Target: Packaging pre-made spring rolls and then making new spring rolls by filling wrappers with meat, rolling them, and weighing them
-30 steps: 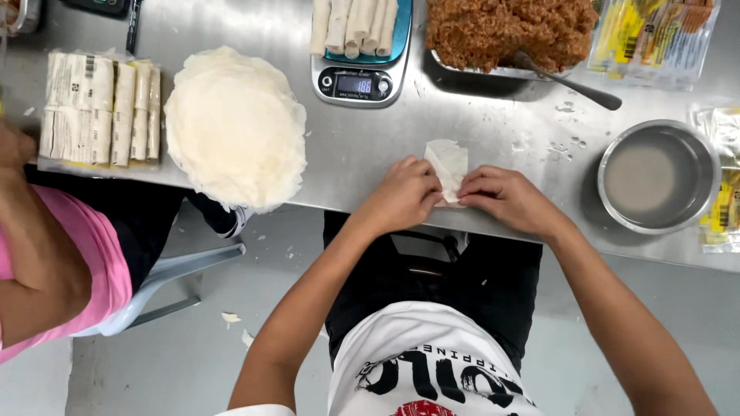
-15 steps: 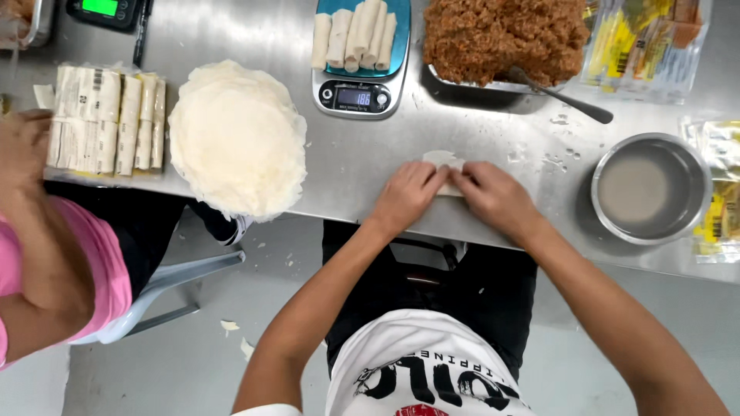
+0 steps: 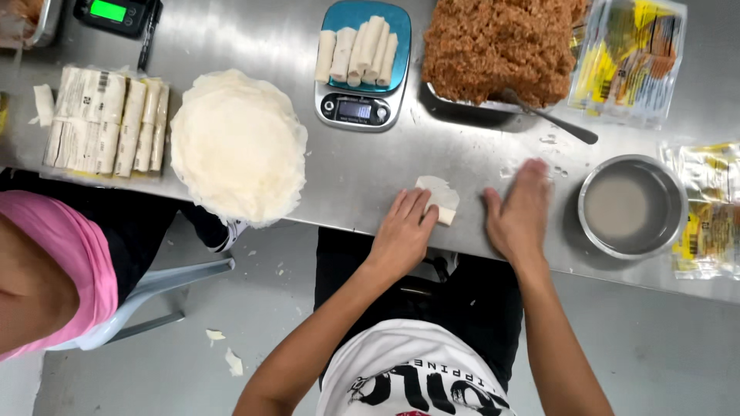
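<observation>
At the near edge of the steel table [image 3: 254, 31], the left hand [image 3: 402, 231] lay with its fingers loosely curled over a small, pale, half-rolled pastry wrapper [image 3: 439, 199], fingertips pressing its left side rather than gripping it. That roll sat between the two hands, touching the left and a short gap away from the right, so the left hand was plainly the nearer one. Its long axis seemed to run roughly near-to-far with a slight tilt, though the fingers hid part of it. Just right of it, the right hand [image 3: 520, 212] rested flat and open on the bare metal, palm down, holding nothing. Further right stood a round steel bowl of cloudy liquid [image 3: 634, 206]. To the left, overhanging the table edge, was a round stack of thin white wrappers [image 3: 237, 145], and beyond that a packet of flat wrapped bundles [image 3: 104, 119]. Farther back, a small blue-topped kitchen scale [image 3: 362, 65] carried several finished pale rolls [image 3: 356, 50], with a tray of browned minced filling [image 3: 497, 48] to its right, a spoon handle jutting from it.
</observation>
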